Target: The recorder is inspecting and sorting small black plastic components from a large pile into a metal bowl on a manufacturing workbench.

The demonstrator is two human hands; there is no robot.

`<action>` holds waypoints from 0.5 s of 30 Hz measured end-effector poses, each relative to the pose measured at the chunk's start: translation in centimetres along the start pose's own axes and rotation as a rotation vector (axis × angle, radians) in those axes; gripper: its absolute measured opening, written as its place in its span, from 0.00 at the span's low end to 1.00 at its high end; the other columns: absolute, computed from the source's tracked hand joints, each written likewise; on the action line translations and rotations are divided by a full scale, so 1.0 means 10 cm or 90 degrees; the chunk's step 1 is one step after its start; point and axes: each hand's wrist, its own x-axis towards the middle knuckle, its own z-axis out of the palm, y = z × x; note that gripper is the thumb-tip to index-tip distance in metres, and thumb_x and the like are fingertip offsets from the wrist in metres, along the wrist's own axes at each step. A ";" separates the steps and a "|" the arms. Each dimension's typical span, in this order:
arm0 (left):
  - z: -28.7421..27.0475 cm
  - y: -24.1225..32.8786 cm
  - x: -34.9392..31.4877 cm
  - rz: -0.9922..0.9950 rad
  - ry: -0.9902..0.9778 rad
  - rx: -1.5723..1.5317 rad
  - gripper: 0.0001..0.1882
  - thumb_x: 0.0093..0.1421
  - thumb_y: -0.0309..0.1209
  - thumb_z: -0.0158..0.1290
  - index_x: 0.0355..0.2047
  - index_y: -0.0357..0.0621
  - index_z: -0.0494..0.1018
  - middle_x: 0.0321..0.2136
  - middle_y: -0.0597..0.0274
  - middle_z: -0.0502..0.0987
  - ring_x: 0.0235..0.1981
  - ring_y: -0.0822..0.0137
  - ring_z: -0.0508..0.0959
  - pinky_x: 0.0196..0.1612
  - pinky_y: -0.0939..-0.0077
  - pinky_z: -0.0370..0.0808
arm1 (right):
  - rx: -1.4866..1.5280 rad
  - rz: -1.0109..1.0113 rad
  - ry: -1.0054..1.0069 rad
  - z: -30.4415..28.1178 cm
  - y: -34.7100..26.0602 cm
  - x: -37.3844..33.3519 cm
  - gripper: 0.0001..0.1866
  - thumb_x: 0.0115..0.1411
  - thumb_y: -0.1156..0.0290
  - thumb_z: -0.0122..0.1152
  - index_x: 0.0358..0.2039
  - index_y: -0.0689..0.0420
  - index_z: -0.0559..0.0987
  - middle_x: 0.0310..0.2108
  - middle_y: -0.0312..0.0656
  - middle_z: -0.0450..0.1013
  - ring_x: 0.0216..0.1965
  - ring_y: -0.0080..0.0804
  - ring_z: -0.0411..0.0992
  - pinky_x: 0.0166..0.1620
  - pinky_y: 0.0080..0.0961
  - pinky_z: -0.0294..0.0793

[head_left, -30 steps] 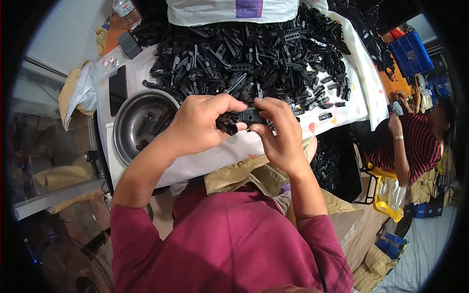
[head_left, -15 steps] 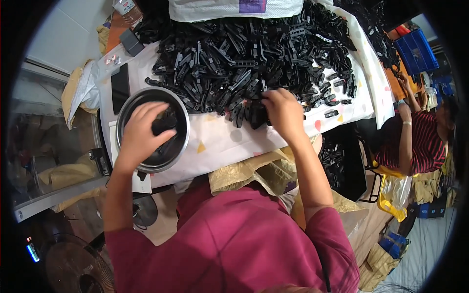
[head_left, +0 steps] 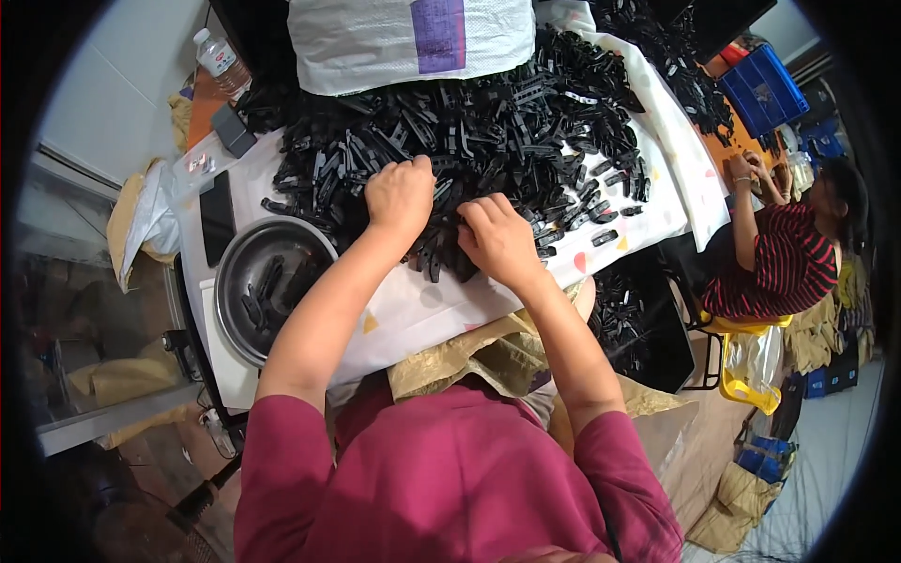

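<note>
A large heap of small black plastic parts [head_left: 469, 122], long and clip-like, covers the far half of the table. My left hand [head_left: 401, 199] is over the heap's near side, its fingers curled down among the parts; whatever they grip is hidden. Close to its right, my right hand [head_left: 497, 242] bends its fingers at the heap's near edge, against dark parts I cannot make out singly. To the left, a round metal bowl [head_left: 331, 246] holds several black parts at its bottom. My left forearm passes across the bowl's right side.
A white woven sack [head_left: 357, 47] lies at the heap's far side. Left of the heap are a dark phone [head_left: 217, 220], a grey block [head_left: 232, 131] and a plastic bottle [head_left: 221, 64]. A black bin [head_left: 648, 333] of parts stands below the table's right edge. Another person in stripes sits at right.
My left hand has moved from inside the bowl, right and away, to the heap. Black parts show in the bowl. My right hand stays at the heap's near edge. The whole view has shifted.
</note>
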 end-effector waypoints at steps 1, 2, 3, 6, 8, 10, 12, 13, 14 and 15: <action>-0.01 -0.01 -0.02 0.001 -0.001 0.002 0.08 0.49 0.33 0.56 0.27 0.43 0.72 0.25 0.58 0.76 0.27 0.57 0.76 0.30 0.66 0.73 | 0.058 0.049 0.042 -0.03 -0.03 -0.02 0.11 0.46 0.77 0.58 0.33 0.58 0.72 0.28 0.40 0.69 0.32 0.35 0.69 0.31 0.26 0.72; -0.07 0.00 -0.04 -0.034 -0.017 -0.074 0.09 0.49 0.33 0.56 0.28 0.42 0.72 0.24 0.57 0.76 0.27 0.58 0.77 0.31 0.66 0.73 | 0.059 0.050 0.044 -0.03 -0.06 -0.05 0.11 0.46 0.77 0.58 0.33 0.58 0.72 0.28 0.40 0.69 0.32 0.35 0.69 0.31 0.26 0.72; -0.13 -0.01 -0.06 -0.069 -0.034 -0.150 0.10 0.48 0.32 0.56 0.28 0.40 0.72 0.23 0.56 0.77 0.27 0.59 0.78 0.31 0.66 0.74 | 0.176 0.171 0.076 -0.02 -0.10 -0.07 0.12 0.49 0.77 0.57 0.36 0.60 0.72 0.30 0.40 0.70 0.32 0.33 0.70 0.30 0.24 0.72; -0.26 -0.12 -0.13 -0.166 -0.116 -0.449 0.17 0.47 0.31 0.58 0.37 0.36 0.71 0.22 0.57 0.76 0.27 0.63 0.78 0.32 0.71 0.74 | 0.657 0.541 0.113 -0.05 -0.17 -0.09 0.12 0.59 0.78 0.50 0.44 0.65 0.70 0.36 0.39 0.72 0.30 0.22 0.71 0.25 0.15 0.73; -0.31 -0.17 -0.11 -0.288 -0.263 -0.625 0.25 0.46 0.27 0.60 0.45 0.35 0.67 0.29 0.57 0.76 0.32 0.68 0.77 0.35 0.76 0.74 | 0.819 0.599 0.169 -0.12 -0.21 -0.05 0.13 0.59 0.78 0.50 0.44 0.65 0.70 0.35 0.41 0.72 0.30 0.25 0.72 0.26 0.16 0.75; -0.35 -0.14 -0.21 -0.362 -0.258 -0.970 0.28 0.47 0.23 0.60 0.49 0.36 0.64 0.38 0.58 0.73 0.37 0.70 0.75 0.37 0.79 0.72 | 0.907 0.611 0.168 -0.20 -0.31 0.01 0.13 0.59 0.78 0.50 0.44 0.64 0.70 0.34 0.41 0.72 0.30 0.26 0.72 0.26 0.17 0.75; -0.40 -0.08 -0.28 -0.394 -0.290 -1.122 0.28 0.48 0.18 0.57 0.50 0.35 0.62 0.38 0.58 0.72 0.36 0.72 0.74 0.37 0.83 0.71 | 1.012 0.613 0.158 -0.24 -0.40 0.04 0.13 0.58 0.78 0.51 0.44 0.64 0.70 0.33 0.41 0.72 0.29 0.28 0.73 0.26 0.20 0.77; -0.38 -0.09 -0.31 -0.375 -0.309 -1.151 0.26 0.49 0.18 0.54 0.50 0.36 0.62 0.37 0.61 0.72 0.34 0.74 0.74 0.36 0.84 0.71 | 1.015 0.599 0.143 -0.26 -0.44 0.07 0.13 0.58 0.78 0.51 0.44 0.64 0.70 0.33 0.41 0.72 0.29 0.28 0.73 0.26 0.20 0.77; -0.36 -0.09 -0.33 -0.352 -0.332 -1.181 0.24 0.51 0.17 0.52 0.50 0.36 0.63 0.36 0.63 0.73 0.33 0.75 0.74 0.36 0.84 0.71 | 1.016 0.587 0.131 -0.27 -0.48 0.08 0.13 0.58 0.78 0.51 0.45 0.64 0.69 0.33 0.41 0.72 0.29 0.28 0.73 0.27 0.20 0.77; -0.34 -0.08 -0.34 -0.353 -0.335 -1.182 0.24 0.51 0.17 0.52 0.50 0.36 0.63 0.36 0.63 0.73 0.33 0.75 0.74 0.36 0.84 0.71 | 0.992 0.595 0.128 -0.25 -0.50 0.07 0.13 0.58 0.78 0.50 0.45 0.64 0.69 0.34 0.41 0.72 0.29 0.28 0.73 0.27 0.21 0.77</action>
